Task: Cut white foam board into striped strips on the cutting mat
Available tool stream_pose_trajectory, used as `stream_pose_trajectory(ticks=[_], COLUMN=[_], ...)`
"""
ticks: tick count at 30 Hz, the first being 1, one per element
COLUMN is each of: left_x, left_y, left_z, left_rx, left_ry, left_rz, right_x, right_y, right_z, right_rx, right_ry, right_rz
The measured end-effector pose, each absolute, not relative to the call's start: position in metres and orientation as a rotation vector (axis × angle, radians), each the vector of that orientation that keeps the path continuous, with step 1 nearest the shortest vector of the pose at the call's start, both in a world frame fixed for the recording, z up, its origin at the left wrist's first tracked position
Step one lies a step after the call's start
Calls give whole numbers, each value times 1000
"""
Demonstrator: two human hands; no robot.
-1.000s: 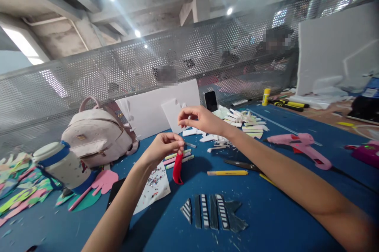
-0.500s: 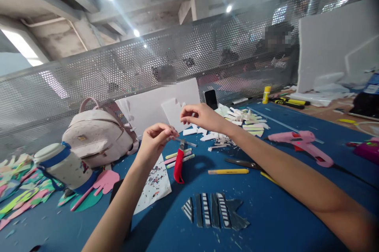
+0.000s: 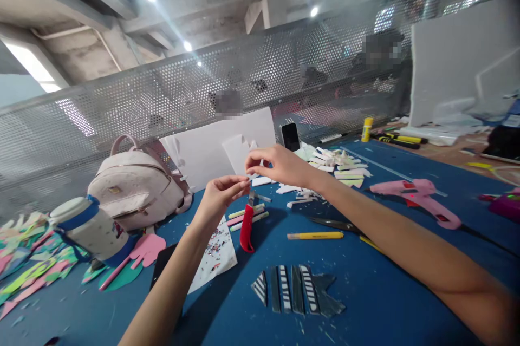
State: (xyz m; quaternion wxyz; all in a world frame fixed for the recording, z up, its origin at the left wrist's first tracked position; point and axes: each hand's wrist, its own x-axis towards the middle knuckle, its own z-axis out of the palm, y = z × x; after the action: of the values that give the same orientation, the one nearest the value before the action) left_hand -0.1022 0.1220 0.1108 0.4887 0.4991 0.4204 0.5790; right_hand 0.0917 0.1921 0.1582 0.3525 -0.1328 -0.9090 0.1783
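Observation:
Both my hands are raised over the blue table (image 3: 365, 292). My left hand (image 3: 221, 197) is closed in a pinch, its fingertips almost meeting those of my right hand (image 3: 274, 164), which is pinched too. What they hold between them is too small to make out. Just below them lies a red-handled cutter (image 3: 246, 227) beside some pastel strips (image 3: 247, 215). A row of black-and-white striped strips (image 3: 294, 294) lies nearer to me.
A pink glue gun (image 3: 418, 200), a yellow pen (image 3: 314, 236) and scissors (image 3: 333, 224) lie to the right. A pale backpack (image 3: 136, 183), a white and blue bottle (image 3: 87, 229) and coloured paper cut-outs (image 3: 32, 259) are on the left. White foam boards (image 3: 211, 145), a phone (image 3: 290, 136) and white scraps (image 3: 333, 164) stand before a perforated metal screen.
My left hand rose from the table near the cutter and closed in on my right hand; the two pinches now nearly touch. The right hand barely moved.

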Motion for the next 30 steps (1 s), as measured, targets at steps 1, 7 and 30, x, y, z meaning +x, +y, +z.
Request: stream_pose_trajectory(ticks=[1,7,30], left_x=[-102,-101,-102], left_y=[122,121,120], left_z=[110,111,111], left_rx=[1220,1310,1289], left_ry=[1028,1096,830], left_rz=[1405,1371,1418], right_x=[92,93,92], right_y=[192,190,190], right_z=[158,159,161], right_rx=[-328,-315,-295], right_ry=[-2372,-2387,-2310], right_rz=[456,422,671])
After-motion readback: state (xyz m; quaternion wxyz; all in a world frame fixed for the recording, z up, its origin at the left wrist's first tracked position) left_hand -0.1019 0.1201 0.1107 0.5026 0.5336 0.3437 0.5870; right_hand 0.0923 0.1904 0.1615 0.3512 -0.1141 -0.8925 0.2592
